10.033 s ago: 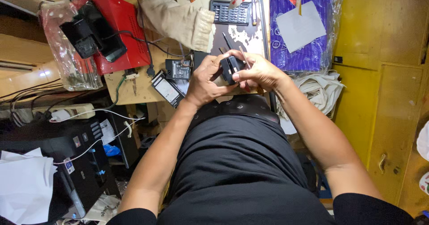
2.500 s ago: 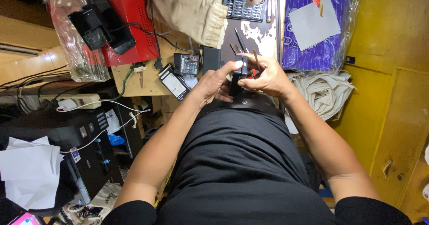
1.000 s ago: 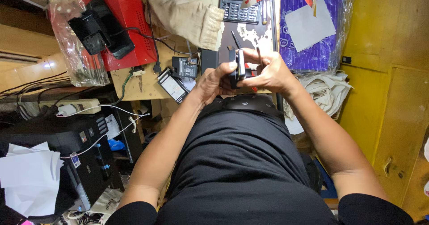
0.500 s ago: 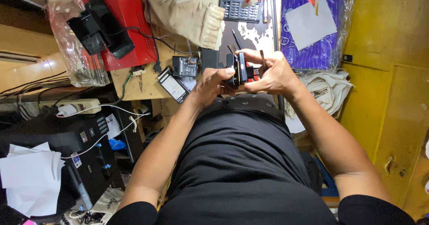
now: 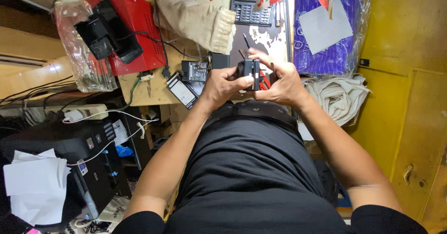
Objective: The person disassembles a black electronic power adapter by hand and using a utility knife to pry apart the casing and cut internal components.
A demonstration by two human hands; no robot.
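Both of my hands hold a small black boxy device above the cluttered workbench, near my belt. My left hand grips its left side with fingers curled around it. My right hand closes on its right side, with something red partly hidden under the fingers. A dark thin tool lies on the bench just beyond the device.
A red metal box with black gear in a plastic bag sits far left. A beige glove, a calculator, black adapters, a purple bag and a cloth bundle surround the hands. A printer stands lower left.
The hands stay together on the black device. They have turned it slightly and the fingers have shifted around it; the view has moved a little.
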